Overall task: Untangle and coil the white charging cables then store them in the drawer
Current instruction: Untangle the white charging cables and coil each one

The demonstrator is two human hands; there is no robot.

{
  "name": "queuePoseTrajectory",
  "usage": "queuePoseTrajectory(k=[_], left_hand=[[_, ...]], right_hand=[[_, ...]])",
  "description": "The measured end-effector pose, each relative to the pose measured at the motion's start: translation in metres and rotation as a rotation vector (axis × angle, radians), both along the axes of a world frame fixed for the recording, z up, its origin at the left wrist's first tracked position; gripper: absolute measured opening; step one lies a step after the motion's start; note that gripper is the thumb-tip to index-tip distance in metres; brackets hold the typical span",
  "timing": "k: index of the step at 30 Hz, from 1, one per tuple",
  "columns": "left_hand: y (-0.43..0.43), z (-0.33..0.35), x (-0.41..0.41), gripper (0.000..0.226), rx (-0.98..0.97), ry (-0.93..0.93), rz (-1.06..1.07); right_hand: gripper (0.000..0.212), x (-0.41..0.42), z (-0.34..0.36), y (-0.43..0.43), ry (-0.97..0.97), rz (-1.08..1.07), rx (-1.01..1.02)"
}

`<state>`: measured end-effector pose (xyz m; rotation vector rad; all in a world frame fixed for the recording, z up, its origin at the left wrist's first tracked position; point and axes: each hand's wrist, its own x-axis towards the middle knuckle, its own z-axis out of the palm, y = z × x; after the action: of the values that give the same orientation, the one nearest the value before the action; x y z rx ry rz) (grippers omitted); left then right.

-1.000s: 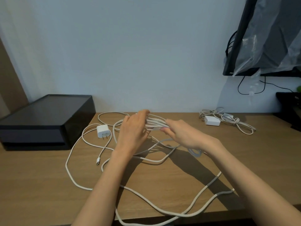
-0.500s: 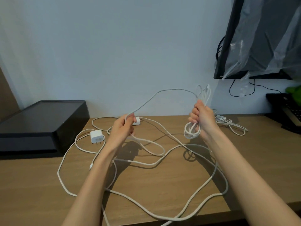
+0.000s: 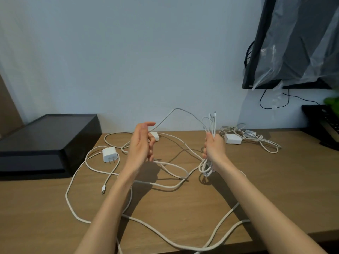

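My right hand (image 3: 214,148) grips a folded bundle of white cable (image 3: 211,123) upright above the wooden desk (image 3: 275,180), with loops sticking out above and below the fist. A single strand arcs from the bundle's top over to my left hand (image 3: 142,143), whose fingers are loosely spread; the strand passes by its fingertips. More white cable (image 3: 165,237) sprawls in loose loops across the desk. A white plug adapter (image 3: 109,154) lies left of my left hand, and a second adapter (image 3: 155,136) sits just behind it.
A low black drawer box (image 3: 49,140) stands at the desk's left, against the wall. Another adapter with a tangled cable (image 3: 253,138) lies at the back right. A plastic-covered screen (image 3: 293,43) hangs upper right, above a black object (image 3: 322,123).
My hands drew apart from the bundle and the right hand raised it upright. The left hand, gripping the strand half a second ago, has spread its fingers.
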<state>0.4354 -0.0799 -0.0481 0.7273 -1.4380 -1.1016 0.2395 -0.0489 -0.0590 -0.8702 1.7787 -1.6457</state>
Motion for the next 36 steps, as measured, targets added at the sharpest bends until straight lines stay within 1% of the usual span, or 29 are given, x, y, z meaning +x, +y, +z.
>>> queuePoseTrajectory(k=[2, 4, 5, 6, 8, 10, 12, 15, 17, 19, 21, 22, 24, 27, 29, 31, 34, 35, 36], left_hand=[[-0.004, -0.005, 0.002, 0.027, -0.155, -0.095, 0.110], [-0.009, -0.013, 0.003, 0.021, -0.302, -0.233, 0.197], [-0.011, -0.016, 0.001, 0.021, -0.334, -0.306, 0.202], [-0.011, -0.018, -0.001, 0.021, -0.350, -0.374, 0.179], [-0.009, -0.022, -0.006, 0.021, -0.379, -0.468, 0.103], [-0.006, -0.025, -0.010, 0.019, -0.386, -0.517, 0.050], [-0.005, -0.028, -0.011, 0.019, -0.360, -0.552, 0.041], [-0.007, -0.029, -0.011, 0.020, -0.312, -0.600, 0.030], [-0.006, -0.028, -0.011, 0.020, -0.296, -0.633, 0.007], [-0.006, -0.028, -0.011, 0.021, -0.283, -0.638, -0.019], [-0.005, -0.026, -0.011, 0.021, -0.276, -0.644, -0.038], [-0.004, -0.025, -0.011, 0.022, -0.270, -0.637, -0.040], [-0.003, -0.023, -0.012, 0.022, -0.237, -0.595, -0.042], [0.000, -0.018, -0.009, 0.026, -0.135, -0.451, -0.123], [0.000, -0.014, -0.006, 0.031, -0.044, -0.332, -0.190], [0.000, -0.009, -0.002, 0.032, 0.035, -0.227, -0.217], [-0.002, -0.002, 0.005, 0.032, 0.099, -0.092, -0.168], [-0.003, -0.001, 0.007, 0.033, 0.083, -0.099, -0.117], [-0.003, -0.001, 0.009, 0.033, 0.039, -0.147, -0.058]], right_hand=[[0.027, 0.000, -0.002, 0.000, -0.016, 0.032, 0.027], [0.027, 0.004, -0.001, 0.002, -0.126, 0.112, -0.007], [0.027, 0.007, 0.001, 0.004, -0.179, 0.159, -0.037], [0.027, 0.011, 0.004, 0.006, -0.211, 0.207, -0.063], [0.029, 0.019, 0.009, 0.009, -0.207, 0.301, -0.093], [0.032, 0.027, 0.012, 0.010, -0.125, 0.379, -0.091], [0.031, 0.032, 0.011, 0.009, -0.055, 0.429, -0.105], [0.024, 0.038, 0.012, 0.010, -0.065, 0.499, -0.155], [0.025, 0.040, 0.012, 0.011, -0.066, 0.566, -0.184], [0.030, 0.041, 0.010, 0.011, -0.019, 0.612, -0.197], [0.031, 0.043, 0.011, 0.011, 0.044, 0.613, -0.205], [0.031, 0.044, 0.011, 0.011, 0.064, 0.603, -0.216], [0.023, 0.044, 0.014, 0.009, 0.089, 0.560, -0.242], [0.012, 0.038, 0.022, 0.004, 0.098, 0.438, -0.297], [0.013, 0.030, 0.028, 0.002, 0.109, 0.339, -0.318], [0.014, 0.021, 0.032, 0.001, 0.159, 0.227, -0.335], [0.013, 0.005, 0.033, 0.003, 0.262, 0.063, -0.389], [0.012, 0.000, 0.032, 0.004, 0.299, 0.027, -0.386], [0.011, -0.005, 0.030, 0.005, 0.334, -0.001, -0.370]])
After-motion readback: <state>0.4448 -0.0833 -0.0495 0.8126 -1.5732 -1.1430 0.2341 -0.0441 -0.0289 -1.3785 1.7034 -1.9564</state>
